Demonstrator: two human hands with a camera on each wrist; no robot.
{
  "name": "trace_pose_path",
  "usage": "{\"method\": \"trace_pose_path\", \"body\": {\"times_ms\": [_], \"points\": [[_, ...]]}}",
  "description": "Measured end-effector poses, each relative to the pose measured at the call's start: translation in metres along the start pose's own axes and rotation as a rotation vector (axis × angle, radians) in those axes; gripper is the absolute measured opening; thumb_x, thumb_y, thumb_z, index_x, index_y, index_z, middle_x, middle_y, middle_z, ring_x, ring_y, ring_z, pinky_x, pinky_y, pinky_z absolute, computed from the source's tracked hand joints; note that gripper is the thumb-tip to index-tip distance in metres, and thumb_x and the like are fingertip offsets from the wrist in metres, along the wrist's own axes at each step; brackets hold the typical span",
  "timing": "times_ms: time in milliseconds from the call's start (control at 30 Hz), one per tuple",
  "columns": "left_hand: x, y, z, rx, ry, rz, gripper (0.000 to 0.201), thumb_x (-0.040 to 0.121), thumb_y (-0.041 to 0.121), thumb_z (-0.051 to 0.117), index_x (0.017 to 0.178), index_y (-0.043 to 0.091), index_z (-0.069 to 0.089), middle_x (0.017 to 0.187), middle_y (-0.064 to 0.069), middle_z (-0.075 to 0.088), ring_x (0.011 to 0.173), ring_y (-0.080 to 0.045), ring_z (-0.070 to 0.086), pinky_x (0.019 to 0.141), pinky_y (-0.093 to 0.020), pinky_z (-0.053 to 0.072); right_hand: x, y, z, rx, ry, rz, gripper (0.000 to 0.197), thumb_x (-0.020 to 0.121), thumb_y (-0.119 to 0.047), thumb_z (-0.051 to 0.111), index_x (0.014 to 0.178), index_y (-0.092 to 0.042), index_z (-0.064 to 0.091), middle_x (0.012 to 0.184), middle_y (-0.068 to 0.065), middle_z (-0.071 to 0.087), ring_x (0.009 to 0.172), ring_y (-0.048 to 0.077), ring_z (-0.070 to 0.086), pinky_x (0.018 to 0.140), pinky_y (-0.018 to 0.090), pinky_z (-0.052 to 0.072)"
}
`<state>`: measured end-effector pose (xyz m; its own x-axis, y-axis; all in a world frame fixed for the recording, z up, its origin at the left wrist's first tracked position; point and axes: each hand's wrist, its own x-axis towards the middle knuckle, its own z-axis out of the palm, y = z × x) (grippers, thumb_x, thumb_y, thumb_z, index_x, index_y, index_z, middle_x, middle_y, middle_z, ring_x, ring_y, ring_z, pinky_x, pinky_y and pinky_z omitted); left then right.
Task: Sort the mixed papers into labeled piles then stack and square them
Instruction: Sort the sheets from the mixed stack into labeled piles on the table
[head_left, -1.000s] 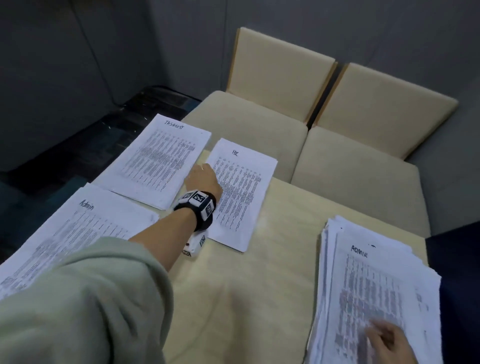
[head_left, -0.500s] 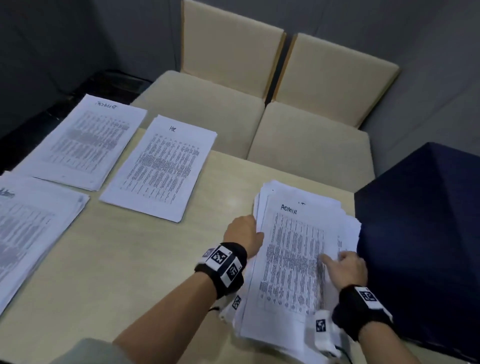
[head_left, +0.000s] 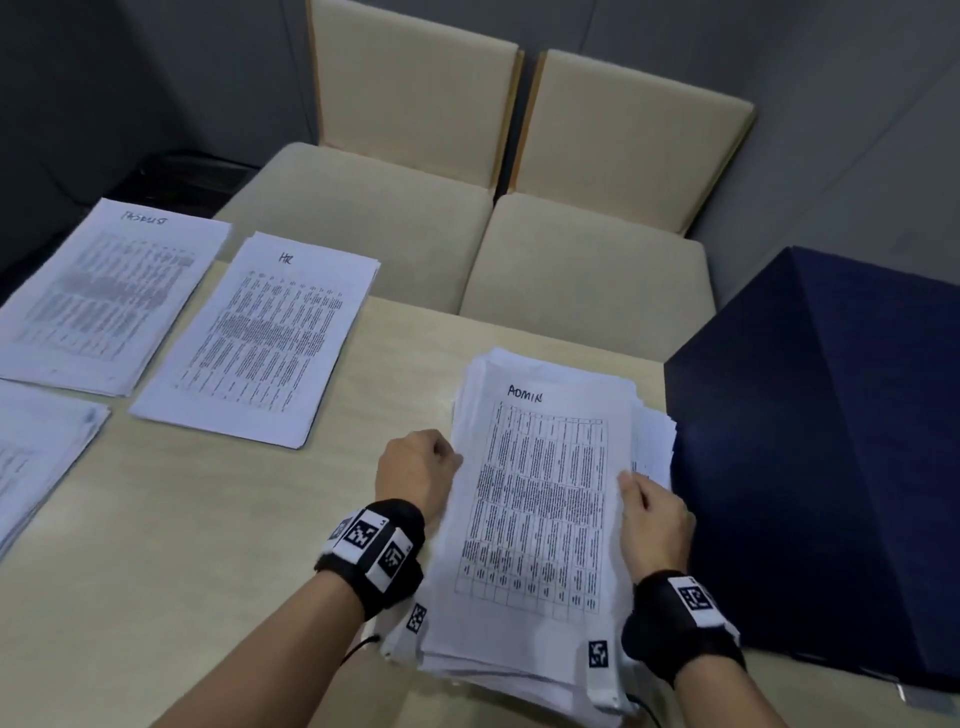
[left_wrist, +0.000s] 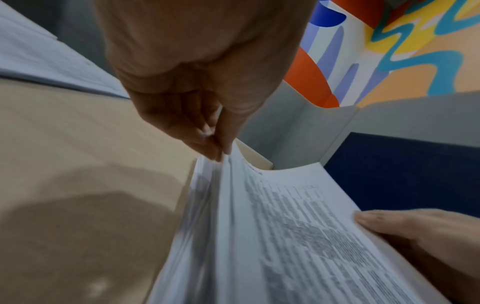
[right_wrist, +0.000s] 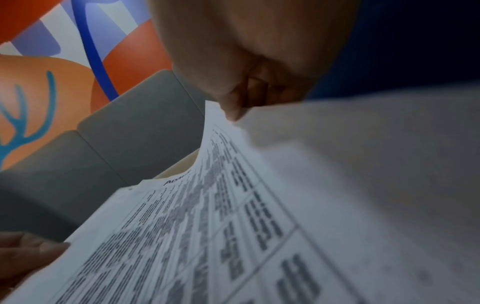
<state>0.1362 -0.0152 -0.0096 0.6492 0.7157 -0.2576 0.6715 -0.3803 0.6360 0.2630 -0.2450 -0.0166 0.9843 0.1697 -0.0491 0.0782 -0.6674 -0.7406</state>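
Note:
The mixed paper stack (head_left: 524, 660) lies on the table's near right, loosely fanned. Its top sheet (head_left: 545, 493) is a printed table headed "ADMIN". My left hand (head_left: 447, 457) pinches that sheet's left edge, seen close in the left wrist view (left_wrist: 221, 154), where the edge lifts off the stack (left_wrist: 202, 236). My right hand (head_left: 631, 480) grips the sheet's right edge, thumb on top; in the right wrist view (right_wrist: 233, 115) the sheet (right_wrist: 207, 236) curves upward. Sorted piles lie left: HR pile (head_left: 270, 338), a far-left pile (head_left: 104, 296) with an unreadable label, and a third pile (head_left: 36, 457) at the left edge.
A dark blue block (head_left: 831, 467) stands hard against the stack's right side. Two beige chairs (head_left: 389, 218) (head_left: 587, 270) face the table's far edge. Bare table top (head_left: 182, 545) lies between the stack and the left piles.
My left hand left the HR pile and crossed to the mixed stack. My right hand slid from the sheet's lower part to its right edge. Both now hold the top sheet.

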Motion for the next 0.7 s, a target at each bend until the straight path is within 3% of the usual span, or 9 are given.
{"method": "trace_pose_path", "body": {"times_ms": [67,167,233,300,400,533,600,667,700], "points": [[0.005,0.001,0.001,0.025,-0.011,0.012,0.017,0.09,0.024,0.065,0.076,0.015,0.064,0.077,-0.006,0.068,0.075,-0.026,0.063,0.062,-0.024,0.038,-0.002,0.001,-0.01,0.051,0.089,-0.025,0.027,0.1,-0.021,0.056,0.086,-0.003,0.071,0.079,0.011,0.07,0.074,0.031,0.06,0.071,0.034,0.048],[0.01,0.003,0.004,0.086,0.008,0.025,0.018,0.094,0.022,0.053,0.084,0.011,0.063,0.083,-0.01,0.069,0.073,-0.027,0.059,0.062,-0.027,0.037,-0.004,-0.001,-0.028,0.085,0.238,-0.048,0.02,0.099,-0.02,0.052,0.104,-0.008,0.067,0.091,0.006,0.071,0.083,0.026,0.064,0.078,0.031,0.047],[0.01,0.005,0.005,0.073,-0.004,0.015,0.022,0.093,0.031,0.054,0.083,0.013,0.059,0.081,-0.008,0.067,0.072,-0.027,0.058,0.06,-0.028,0.036,-0.007,-0.003,-0.035,0.19,0.182,-0.022,0.015,0.096,-0.008,0.056,0.108,-0.016,0.06,0.094,-0.004,0.068,0.086,0.014,0.067,0.079,0.03,0.051],[0.008,0.006,0.007,0.072,-0.048,-0.009,0.032,0.088,0.043,0.063,0.076,0.017,0.05,0.072,-0.002,0.058,0.066,-0.023,0.052,0.054,-0.029,0.032,-0.008,0.001,-0.035,0.285,0.042,0.021,0.035,0.09,0.006,0.059,0.115,-0.019,0.057,0.1,-0.011,0.068,0.087,-0.005,0.066,0.078,0.015,0.051],[0.005,0.006,0.01,0.087,-0.067,-0.04,0.033,0.082,0.04,0.071,0.08,0.017,0.049,0.077,-0.002,0.058,0.069,-0.022,0.053,0.055,-0.028,0.034,-0.007,0.01,-0.03,0.367,-0.06,0.06,0.034,0.09,0.009,0.06,0.117,-0.011,0.058,0.105,0.0,0.071,0.088,-0.005,0.068,0.077,0.01,0.052],[-0.003,0.007,0.01,-0.024,0.144,0.058,0.024,0.085,0.024,0.068,0.098,0.012,0.052,0.095,-0.002,0.056,0.084,-0.024,0.055,0.068,-0.03,0.036,-0.007,0.005,-0.028,0.471,-0.088,0.086,0.018,0.093,0.004,0.06,0.096,-0.014,0.061,0.092,0.004,0.075,0.079,0.006,0.071,0.07,0.017,0.055],[-0.005,0.011,0.009,-0.058,0.115,0.09,0.019,0.09,0.025,0.063,0.101,0.012,0.055,0.095,-0.001,0.058,0.088,-0.023,0.057,0.07,-0.03,0.038,-0.007,0.001,-0.026,0.522,-0.147,0.071,0.007,0.095,-0.009,0.063,0.092,-0.004,0.059,0.086,0.008,0.073,0.081,0.019,0.066,0.073,0.03,0.053],[-0.005,0.012,0.01,-0.022,-0.006,0.048,0.027,0.095,0.031,0.058,0.111,0.01,0.056,0.103,-0.004,0.061,0.095,-0.023,0.059,0.078,-0.031,0.044,-0.003,0.002,-0.021,0.512,-0.184,0.05,0.054,0.088,-0.045,0.07,0.091,0.006,0.051,0.082,0.01,0.059,0.08,0.022,0.052,0.074,0.036,0.043],[-0.004,0.011,0.01,-0.007,-0.066,0.003,0.031,0.096,0.034,0.056,0.114,0.009,0.056,0.107,-0.005,0.062,0.097,-0.023,0.058,0.08,-0.031,0.045,-0.004,-0.002,-0.021,0.517,-0.194,0.037,0.066,0.082,-0.058,0.07,0.091,0.005,0.051,0.083,0.008,0.056,0.08,0.021,0.05,0.074,0.037,0.042]]}}
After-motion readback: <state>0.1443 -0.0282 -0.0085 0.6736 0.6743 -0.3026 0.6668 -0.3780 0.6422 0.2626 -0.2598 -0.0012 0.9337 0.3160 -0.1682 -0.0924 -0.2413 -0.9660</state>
